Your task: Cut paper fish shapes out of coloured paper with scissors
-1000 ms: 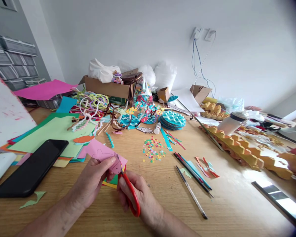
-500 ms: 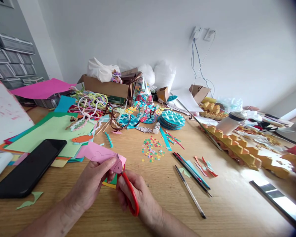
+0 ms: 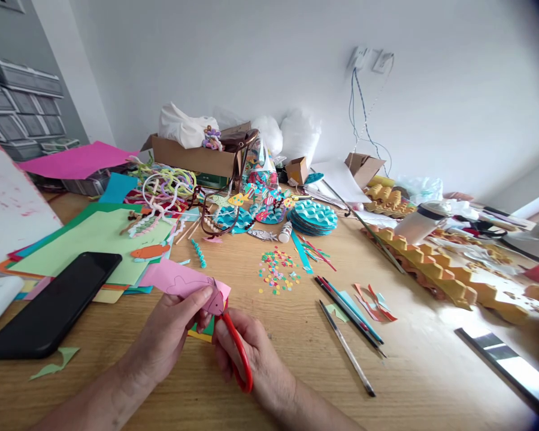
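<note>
A strip of pink paper [image 3: 188, 281] with a fish drawn on it is pinched between the thumb and fingers of my left hand [image 3: 179, 317]. My right hand [image 3: 247, 347] is wrapped round the red-handled scissors [image 3: 237, 347], whose blades meet the paper's right end near the fish's head. Just under the hands, green and yellow paper [image 3: 202, 330] shows in part. An orange paper fish [image 3: 150, 252] lies beyond my left hand, on light green sheets [image 3: 94, 239].
A black phone [image 3: 54, 305] lies at the left. Paper confetti [image 3: 278, 269] is scattered mid-table, with pens [image 3: 348, 347] and paper scraps [image 3: 375, 302] to its right. Egg cartons [image 3: 424, 269] line the right side; blue scalloped discs [image 3: 312, 216] and boxes [image 3: 193, 158] stand farther back.
</note>
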`<control>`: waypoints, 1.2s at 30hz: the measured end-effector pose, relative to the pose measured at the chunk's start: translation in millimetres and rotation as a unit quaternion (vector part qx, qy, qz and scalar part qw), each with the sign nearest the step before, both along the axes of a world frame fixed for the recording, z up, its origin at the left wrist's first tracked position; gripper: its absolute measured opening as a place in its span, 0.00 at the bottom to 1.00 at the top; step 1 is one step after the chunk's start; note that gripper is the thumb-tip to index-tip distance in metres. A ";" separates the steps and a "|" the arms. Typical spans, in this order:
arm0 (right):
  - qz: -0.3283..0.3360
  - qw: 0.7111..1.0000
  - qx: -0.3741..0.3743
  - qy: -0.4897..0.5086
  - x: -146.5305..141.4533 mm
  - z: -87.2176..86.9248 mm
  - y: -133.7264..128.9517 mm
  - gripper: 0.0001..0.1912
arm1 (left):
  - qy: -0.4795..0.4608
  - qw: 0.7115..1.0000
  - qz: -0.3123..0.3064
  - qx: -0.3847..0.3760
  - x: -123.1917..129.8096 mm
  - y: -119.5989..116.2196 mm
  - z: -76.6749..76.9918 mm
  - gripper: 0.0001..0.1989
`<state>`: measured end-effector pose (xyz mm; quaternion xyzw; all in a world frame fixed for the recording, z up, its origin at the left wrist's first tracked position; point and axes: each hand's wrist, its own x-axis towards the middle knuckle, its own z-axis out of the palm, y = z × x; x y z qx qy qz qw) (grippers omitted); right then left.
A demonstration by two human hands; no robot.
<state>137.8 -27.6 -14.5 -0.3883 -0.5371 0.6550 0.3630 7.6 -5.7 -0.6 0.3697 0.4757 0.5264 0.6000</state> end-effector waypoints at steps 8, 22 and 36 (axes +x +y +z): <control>0.000 1.000 0.005 -0.016 1.1 1.0 -1.1 0.31 | -0.003 1.000 0.000 0.004 -0.7 0.3 -0.7 0.11; -0.010 1.000 -0.016 -0.025 0.8 3.8 0.4 0.31 | -0.010 1.000 -0.023 0.018 -5.1 1.4 0.6 0.13; 0.005 1.000 -0.001 -0.022 4.7 -10.5 3.4 0.29 | 0.003 0.999 -0.035 0.020 -10.7 5.6 1.6 0.11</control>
